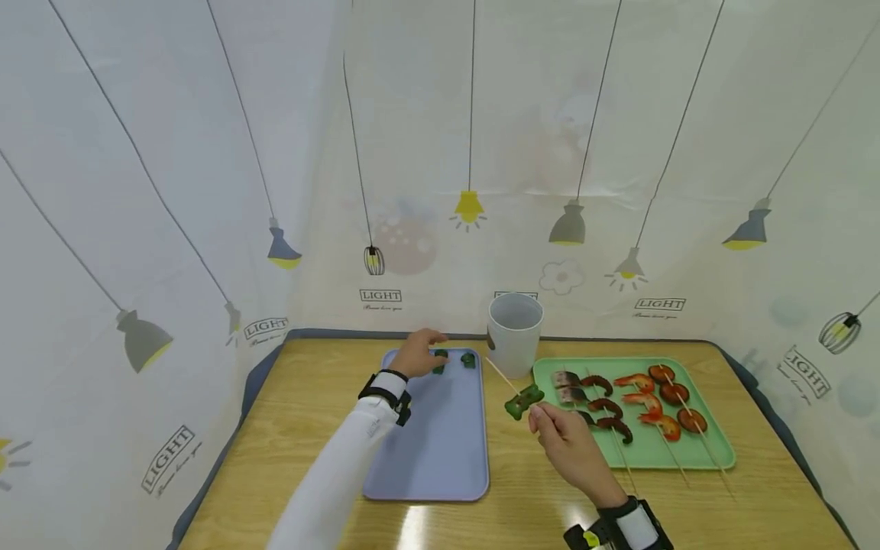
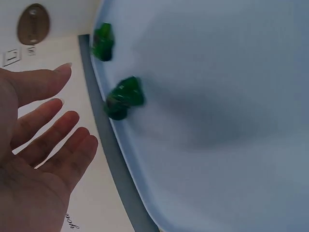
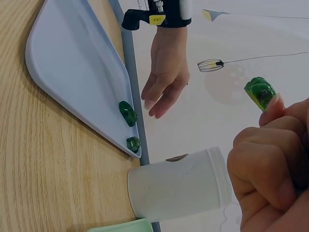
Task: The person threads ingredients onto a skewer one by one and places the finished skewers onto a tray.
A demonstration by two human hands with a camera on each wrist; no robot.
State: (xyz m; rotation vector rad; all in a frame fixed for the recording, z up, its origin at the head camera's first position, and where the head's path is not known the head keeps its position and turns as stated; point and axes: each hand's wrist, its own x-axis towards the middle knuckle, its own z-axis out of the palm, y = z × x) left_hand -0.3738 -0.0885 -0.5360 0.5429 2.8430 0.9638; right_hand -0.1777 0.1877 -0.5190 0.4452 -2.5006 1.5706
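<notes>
My left hand [image 1: 417, 354] reaches over the far end of a lavender-blue tray [image 1: 429, 451], fingers apart and holding nothing. Near its fingertips lie a green pepper-like piece [image 1: 440, 362] and another green piece [image 1: 468, 360]; both also show in the left wrist view, beside the open palm. My right hand [image 1: 567, 447] grips a thin wooden skewer [image 1: 504, 376], whose bare tip points up and left. Glossy green pepper-like pieces [image 1: 524, 402] sit on that skewer, right at the fingertips. In the right wrist view the fingers are curled and hide the rest of the stick.
A white cup [image 1: 514, 336] stands between the trays at the back. To the right, a green tray [image 1: 711, 454] carries several skewers of shrimp [image 1: 642, 403], mushroom-like slices [image 1: 675, 393], tentacle-like pieces [image 1: 606, 409] and grey chunks [image 1: 569, 388]. A printed curtain rises behind the wooden table [image 1: 275, 458].
</notes>
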